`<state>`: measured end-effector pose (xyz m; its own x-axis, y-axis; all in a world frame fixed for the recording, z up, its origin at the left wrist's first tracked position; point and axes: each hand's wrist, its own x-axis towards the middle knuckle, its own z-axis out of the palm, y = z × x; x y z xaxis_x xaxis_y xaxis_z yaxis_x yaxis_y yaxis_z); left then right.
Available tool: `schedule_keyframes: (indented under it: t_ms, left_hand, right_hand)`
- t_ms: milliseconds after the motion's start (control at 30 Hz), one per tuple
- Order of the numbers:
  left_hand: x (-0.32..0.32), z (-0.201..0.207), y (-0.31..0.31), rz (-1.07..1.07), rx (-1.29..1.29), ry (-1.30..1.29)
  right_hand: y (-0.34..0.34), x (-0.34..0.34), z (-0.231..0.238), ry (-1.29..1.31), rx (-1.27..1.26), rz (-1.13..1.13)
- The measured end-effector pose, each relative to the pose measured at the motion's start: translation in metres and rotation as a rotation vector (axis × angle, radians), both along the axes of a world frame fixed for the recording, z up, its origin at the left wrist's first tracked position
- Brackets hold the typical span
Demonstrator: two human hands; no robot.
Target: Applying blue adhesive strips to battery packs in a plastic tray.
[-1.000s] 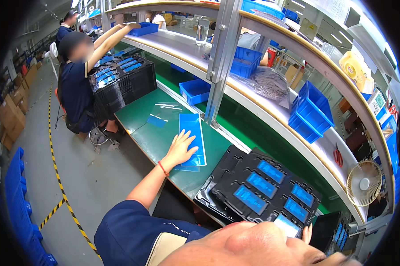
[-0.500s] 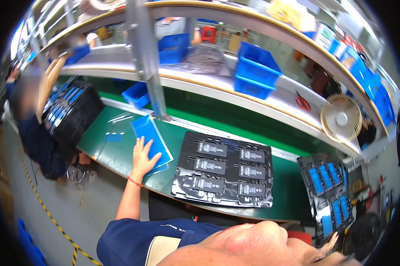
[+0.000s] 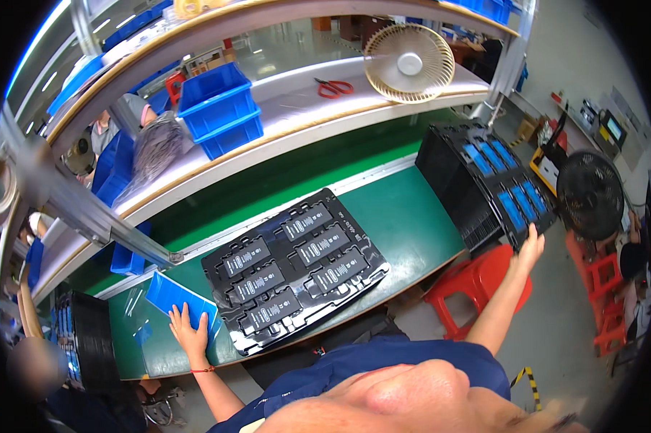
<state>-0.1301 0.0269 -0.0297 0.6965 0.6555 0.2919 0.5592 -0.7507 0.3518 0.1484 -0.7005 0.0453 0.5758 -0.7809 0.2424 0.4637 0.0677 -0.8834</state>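
Note:
My left hand (image 3: 189, 332) lies with fingers spread on a blue sheet (image 3: 172, 294) at the left of the green bench. Beyond my left fingertips are thin clear strips. In the middle lies a black plastic tray (image 3: 286, 251) holding several flat black batteries (image 3: 325, 245) in two columns. At the right, my right hand (image 3: 530, 249) grips the near corner of a black tray (image 3: 493, 184) on top of a tall stack. That top tray carries several blue-faced flat pieces (image 3: 512, 209). The underside of my right grip is hidden.
Blue bins (image 3: 221, 108), red-handled scissors (image 3: 334, 88) and a round fan (image 3: 410, 63) occupy the shelf. A red stool (image 3: 477, 285) stands beneath the right bench end. A black fan (image 3: 590, 193) is further right. At far left, another person works beside a second tray stack (image 3: 91, 335).
The view has swung right, bringing the right-hand tray stack and red stool fully into sight. My left hand stays on the blue sheet; my right hand remains at the tray's corner.

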Motion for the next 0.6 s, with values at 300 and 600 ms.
schedule_keyframes:
  t_ms: [300, 600]
  left_hand:
    - [0.002, 0.003, -0.002, 0.025, -0.02, 0.018]
    - [-0.003, -0.002, 0.002, 0.018, -0.042, -0.092]
  right_hand:
    - [0.016, 0.065, 0.015, 0.107, -0.072, -0.056]
    - [0.017, 0.054, 0.028, 0.2, -0.063, 0.001]
